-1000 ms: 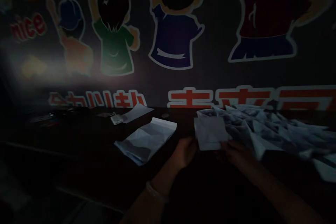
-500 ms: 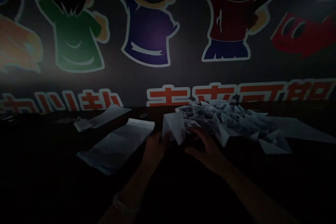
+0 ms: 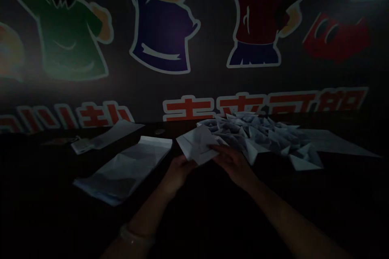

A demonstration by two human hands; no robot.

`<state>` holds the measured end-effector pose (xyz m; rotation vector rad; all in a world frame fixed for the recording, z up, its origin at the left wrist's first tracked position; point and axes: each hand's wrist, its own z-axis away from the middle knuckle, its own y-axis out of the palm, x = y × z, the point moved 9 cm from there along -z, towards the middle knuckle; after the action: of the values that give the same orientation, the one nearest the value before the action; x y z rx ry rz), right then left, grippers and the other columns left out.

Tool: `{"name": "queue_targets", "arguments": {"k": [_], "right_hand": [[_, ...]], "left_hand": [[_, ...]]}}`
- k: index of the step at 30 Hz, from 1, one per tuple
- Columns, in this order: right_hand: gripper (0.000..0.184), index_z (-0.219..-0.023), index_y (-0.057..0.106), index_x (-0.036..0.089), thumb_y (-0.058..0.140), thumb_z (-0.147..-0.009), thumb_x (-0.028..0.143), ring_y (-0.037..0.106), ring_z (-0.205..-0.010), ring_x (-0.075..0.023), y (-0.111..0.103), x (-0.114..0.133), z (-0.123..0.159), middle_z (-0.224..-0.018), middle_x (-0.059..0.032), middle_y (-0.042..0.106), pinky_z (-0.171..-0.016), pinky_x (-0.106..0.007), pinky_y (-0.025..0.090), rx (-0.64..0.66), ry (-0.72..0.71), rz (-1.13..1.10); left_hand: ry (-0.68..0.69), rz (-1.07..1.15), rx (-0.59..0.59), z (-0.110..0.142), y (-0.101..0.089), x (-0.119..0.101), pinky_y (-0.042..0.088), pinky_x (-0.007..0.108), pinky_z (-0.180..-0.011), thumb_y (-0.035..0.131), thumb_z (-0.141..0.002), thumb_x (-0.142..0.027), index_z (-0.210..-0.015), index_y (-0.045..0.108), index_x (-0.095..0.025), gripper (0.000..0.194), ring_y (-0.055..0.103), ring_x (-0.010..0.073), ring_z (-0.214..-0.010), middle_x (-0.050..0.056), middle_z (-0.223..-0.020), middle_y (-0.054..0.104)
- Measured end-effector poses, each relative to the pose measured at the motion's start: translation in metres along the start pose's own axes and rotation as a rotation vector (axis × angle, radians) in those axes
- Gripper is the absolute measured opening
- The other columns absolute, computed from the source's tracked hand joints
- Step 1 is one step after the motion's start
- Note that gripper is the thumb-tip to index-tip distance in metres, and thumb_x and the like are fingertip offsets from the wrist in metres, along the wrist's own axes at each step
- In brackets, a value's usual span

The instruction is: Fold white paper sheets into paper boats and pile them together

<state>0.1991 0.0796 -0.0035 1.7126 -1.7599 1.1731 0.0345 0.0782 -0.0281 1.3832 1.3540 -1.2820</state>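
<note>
Two hands in view: left hand (image 3: 178, 174) curled on the lower edge of one folded white paper sheet (image 3: 197, 144), right hand (image 3: 234, 164) half open, fingers against the same sheet, grip hard to make out in the dimness. Just beyond the right hand, one heap of folded paper pieces (image 3: 252, 135), too overlapped to count. Left of the left hand, one flat paper packet (image 3: 124, 168) on the dark tabletop (image 3: 45, 162); farther left, one more paper sheet (image 3: 112, 134), with a small white tag (image 3: 80, 145) at its end.

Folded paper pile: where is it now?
In the head view, the pile lies on the table, just right of the sheet held between the left hand and right hand, below the red wall lettering.
</note>
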Motion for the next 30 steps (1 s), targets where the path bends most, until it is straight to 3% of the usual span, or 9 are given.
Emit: {"name": "queue_targets", "arguments": {"k": [3,6,7,11,16,22,25,27,30], "right_hand": [[0.025,-0.106,0.072,0.030,0.057,-0.086,0.034,0.065,-0.097,-0.0249,-0.005,0.001,-0.003,-0.104,-0.0026,0.072,-0.088,-0.042,0.051,0.014,0.056,-0.006],[0.023,-0.100,0.074,0.030,0.057,-0.085,0.032,0.065,-0.098,-0.0252,-0.014,0.007,-0.005,-0.100,-0.0014,0.074,-0.089,-0.042,0.048,-0.021,0.029,0.054],[0.022,-0.099,0.074,0.030,0.057,-0.085,0.032,0.065,-0.098,-0.0251,-0.016,0.007,-0.006,-0.098,-0.0013,0.074,-0.089,-0.042,0.048,-0.020,0.030,0.059],[0.021,-0.093,0.075,0.027,0.057,-0.084,0.034,0.064,-0.095,-0.0248,-0.021,0.001,-0.007,-0.095,-0.0014,0.074,-0.087,-0.040,0.046,-0.018,0.068,0.026],[0.023,-0.090,0.073,0.025,0.060,-0.082,0.042,0.063,-0.084,-0.0219,-0.023,-0.006,-0.007,-0.087,-0.0013,0.071,-0.074,-0.034,0.046,-0.060,0.112,-0.074],[0.030,-0.061,0.064,0.021,0.064,-0.079,0.044,0.050,-0.063,-0.0159,-0.031,-0.012,-0.008,-0.062,0.0017,0.054,-0.058,-0.030,0.036,-0.128,0.101,0.007],[0.025,-0.063,0.066,0.021,0.068,-0.076,0.042,0.051,-0.063,-0.0157,-0.030,-0.019,-0.008,-0.063,0.0018,0.055,-0.059,-0.030,0.037,-0.144,0.136,-0.043],[0.019,-0.081,0.071,0.023,0.073,-0.071,0.039,0.054,-0.065,-0.0163,-0.031,-0.026,-0.008,-0.067,0.0023,0.059,-0.061,-0.030,0.039,-0.193,0.188,-0.111],[0.038,-0.100,0.069,0.027,0.078,-0.064,0.035,0.055,-0.066,-0.0164,-0.033,-0.033,-0.007,-0.069,0.0038,0.062,-0.063,-0.031,0.041,-0.266,0.219,-0.210]], "left_hand": [[0.084,-0.114,-0.006,-0.001,-0.009,-0.013,0.049,0.035,-0.076,0.074,-0.068,-0.037,-0.099,0.071,-0.016,0.037,0.065,0.0256,-0.084,0.005,-0.082,0.072],[0.225,-0.042,-0.125,0.001,-0.032,-0.034,0.050,0.033,-0.079,0.074,-0.069,-0.032,-0.128,0.054,-0.022,0.064,0.065,0.0213,-0.087,0.004,-0.098,0.071],[0.249,-0.057,-0.161,0.003,-0.039,-0.039,0.050,0.032,-0.078,0.073,-0.070,-0.032,-0.129,0.052,-0.023,0.063,0.065,0.0197,-0.084,0.004,-0.098,0.071],[0.198,-0.318,-0.190,0.005,-0.051,-0.045,0.049,0.030,-0.073,0.068,-0.074,-0.037,-0.098,0.073,-0.021,0.030,0.065,0.0185,-0.074,0.002,-0.077,0.073],[0.216,-0.341,-0.275,0.010,-0.054,-0.048,0.049,0.030,-0.073,0.066,-0.074,-0.038,-0.080,0.077,-0.023,0.019,0.066,0.0199,-0.075,0.001,-0.076,0.075],[0.198,-0.367,-0.293,0.013,-0.050,-0.049,0.042,0.025,-0.060,0.065,-0.076,-0.043,-0.065,0.074,-0.020,0.026,0.059,0.0160,-0.062,-0.002,-0.060,0.066],[0.168,-0.398,-0.322,0.013,-0.051,-0.048,0.038,0.025,-0.054,0.062,-0.077,-0.045,-0.057,0.070,-0.019,0.034,0.054,0.0151,-0.056,-0.002,-0.052,0.059],[0.162,-0.363,-0.328,0.011,-0.051,-0.046,0.040,0.026,-0.056,0.064,-0.076,-0.043,-0.076,0.074,-0.019,0.026,0.056,0.0160,-0.059,-0.001,-0.057,0.064],[0.173,-0.304,-0.299,0.007,-0.049,-0.042,0.041,0.026,-0.057,0.068,-0.074,-0.041,-0.115,0.066,-0.020,0.046,0.056,0.0153,-0.055,-0.004,-0.057,0.063]]}}
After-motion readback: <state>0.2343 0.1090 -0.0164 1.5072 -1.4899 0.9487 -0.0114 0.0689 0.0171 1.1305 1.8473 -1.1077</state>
